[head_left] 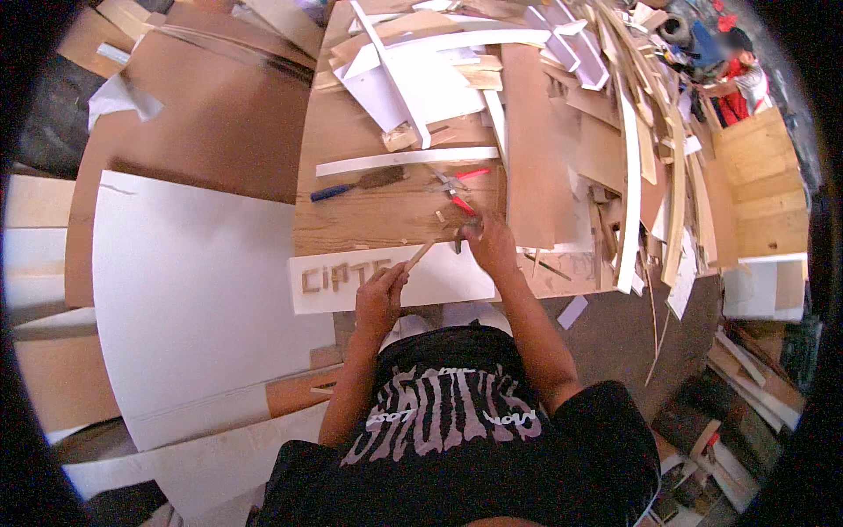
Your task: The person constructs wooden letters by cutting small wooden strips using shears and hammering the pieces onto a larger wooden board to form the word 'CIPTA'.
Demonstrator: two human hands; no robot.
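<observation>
My left hand (379, 294) is closed around a thin wooden strip (421, 256) that slants up and right over a white board (479, 285). My right hand (493, 246) grips a small dark metal tool (458, 241) close to the strip's far end; its handle is hidden in my fingers, and its kind is unclear. Raised wooden letters (342, 277) stand in a row on the white board, left of my left hand. Just beyond my right hand lie red-handled pliers (454, 191). A flat tool with a blue handle (332, 191) rests farther left on the bench.
The brown wooden bench (369, 224) carries a white strip (404, 162) and piled offcuts (421, 79). Long strips (629, 176) and boards crowd the right. A large white sheet (193, 307) lies left. Another person (742, 88) is at the far right.
</observation>
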